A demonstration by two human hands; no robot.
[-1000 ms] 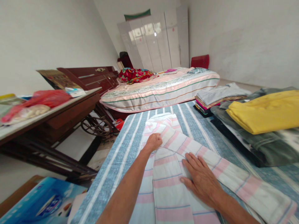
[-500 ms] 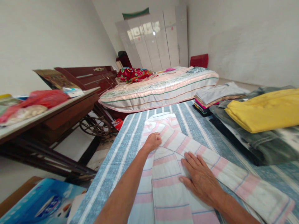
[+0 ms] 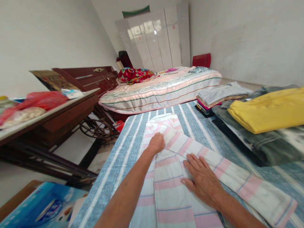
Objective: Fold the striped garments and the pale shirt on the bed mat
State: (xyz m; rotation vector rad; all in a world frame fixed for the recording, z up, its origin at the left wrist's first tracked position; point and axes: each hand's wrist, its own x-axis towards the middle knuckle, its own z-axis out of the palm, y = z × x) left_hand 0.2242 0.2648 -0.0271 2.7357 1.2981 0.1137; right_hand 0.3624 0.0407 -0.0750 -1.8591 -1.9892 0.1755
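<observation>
The pink-and-white striped garment (image 3: 171, 183) is lying along the middle of the blue striped cover (image 3: 125, 145), its near end running out of view. A strip of the cover is showing between the garment and the cover's left edge; another is showing between the garment's slanting sleeve (image 3: 228, 169) and the clothes on the cover's right side. Beyond the cover's far edge, a bed (image 3: 161, 95) is standing close. Left of the cover, a dark wooden table (image 3: 71, 110) is standing apart.

The left hand (image 3: 156, 143) is resting on the garment at mid-cover, its grip narrow and fingers curled in; whether a fold is being pinched cannot be told. The right hand (image 3: 203, 179), nearer the cover's right side, is lying wide and palm down on the garment, thumb spread, fingertips meeting the sleeve's lower edge.

Two clothing stacks are occupying the cover's right side: one smaller stack (image 3: 213, 98) toward the far edge, and one larger stack (image 3: 273, 147) nearer, which is bearing one yellow garment (image 3: 268, 110). One blue box (image 3: 38, 205) is sitting beside the cover's near left edge.
</observation>
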